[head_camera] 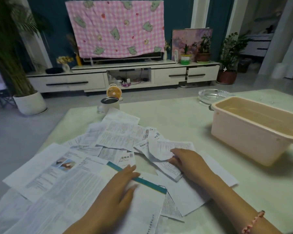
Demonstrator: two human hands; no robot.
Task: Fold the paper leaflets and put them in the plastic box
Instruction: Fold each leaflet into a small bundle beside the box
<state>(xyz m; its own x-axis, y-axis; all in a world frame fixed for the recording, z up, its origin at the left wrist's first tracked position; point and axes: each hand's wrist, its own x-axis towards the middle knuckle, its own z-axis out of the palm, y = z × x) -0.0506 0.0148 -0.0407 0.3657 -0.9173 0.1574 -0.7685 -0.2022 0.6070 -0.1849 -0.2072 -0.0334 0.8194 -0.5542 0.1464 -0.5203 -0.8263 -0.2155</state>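
leaflets [118, 135] ~12 loose; 1 plastic box [243, 141]; r hand [189, 162] pinches 1 leaflet [161, 152]

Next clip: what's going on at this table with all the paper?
A person is working through a loose pile of unfolded paper leaflets spread over the table. The left hand lies flat on a large teal-striped sheet, while the right hand pinches the curled edge of a smaller leaflet. The plastic box stands to the right, apart from the pile, with no paper visible inside.
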